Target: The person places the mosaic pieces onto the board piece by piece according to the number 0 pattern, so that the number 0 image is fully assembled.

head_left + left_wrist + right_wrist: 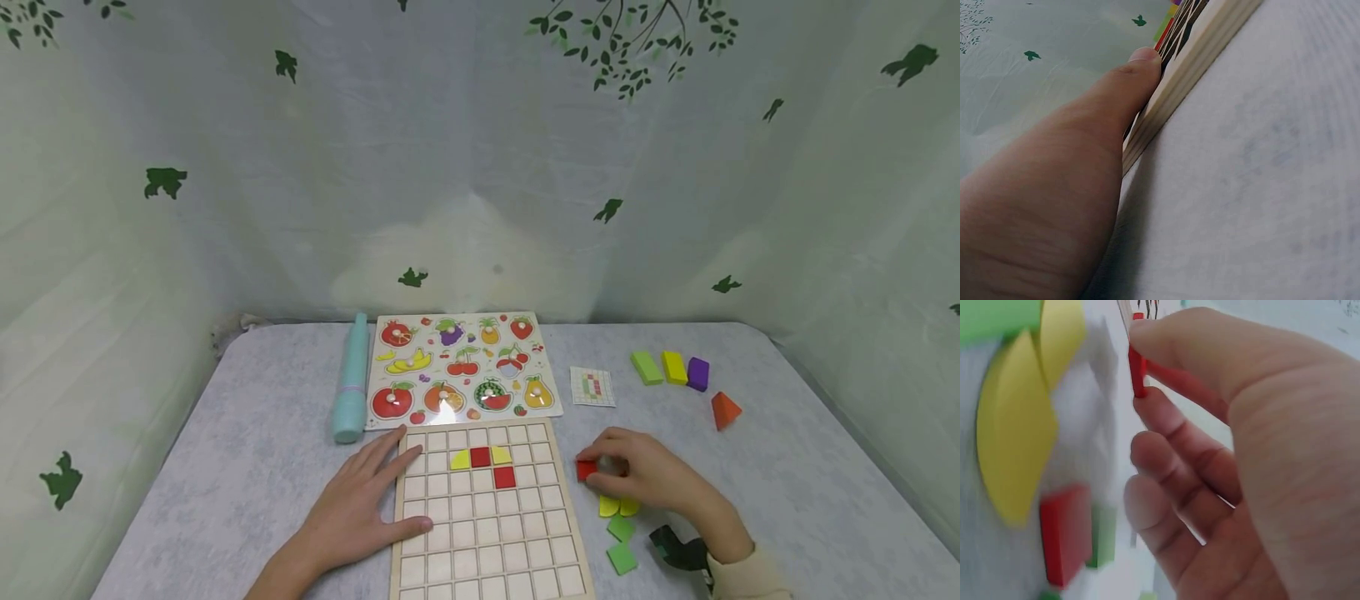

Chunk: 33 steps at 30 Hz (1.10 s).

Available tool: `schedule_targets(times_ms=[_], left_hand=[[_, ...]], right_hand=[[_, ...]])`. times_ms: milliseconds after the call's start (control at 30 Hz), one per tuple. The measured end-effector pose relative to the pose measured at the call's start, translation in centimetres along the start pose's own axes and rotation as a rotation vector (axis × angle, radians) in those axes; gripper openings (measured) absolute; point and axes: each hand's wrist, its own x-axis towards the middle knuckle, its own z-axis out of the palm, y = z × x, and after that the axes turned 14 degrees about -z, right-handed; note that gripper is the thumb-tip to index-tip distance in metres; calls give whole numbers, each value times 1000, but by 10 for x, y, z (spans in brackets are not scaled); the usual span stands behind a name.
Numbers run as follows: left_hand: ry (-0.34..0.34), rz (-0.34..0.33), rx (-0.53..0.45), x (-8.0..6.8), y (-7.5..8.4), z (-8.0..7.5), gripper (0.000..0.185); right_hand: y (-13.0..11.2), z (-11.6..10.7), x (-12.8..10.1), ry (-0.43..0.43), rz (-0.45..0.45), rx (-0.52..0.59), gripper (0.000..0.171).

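A wooden grid board lies at the table's front, with two red squares and two yellow curved-edged tiles in its upper cells. Along the board's left edge rests my left hand, fingers spread; in the left wrist view its thumb touches the board's edge. Right of the board, my right hand pinches a red square tile between thumb and fingertips. Yellow tiles lie below that hand, partly covered in the head view. Another red tile shows in the right wrist view.
Green square tiles lie right of the board. Behind it are a fruit puzzle, a teal tapered cylinder and a small pattern card. Back right stand green, yellow and purple blocks and an orange-red pyramid-like block.
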Motion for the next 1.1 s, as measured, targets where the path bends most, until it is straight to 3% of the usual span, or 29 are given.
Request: schedule_targets(times_ms=[567,833,1100], left_hand=[[-49,-19,-16,0,4,2,98],[-26,-15,1,-2,1,0,98],[-22,-14,13,0,0,1,98]], right_hand=[[-36,38,27,31,-99,-32,24],[-54,59,43,-1,-150,-95,24],[-57,63,47,-22,-165,-140,23]])
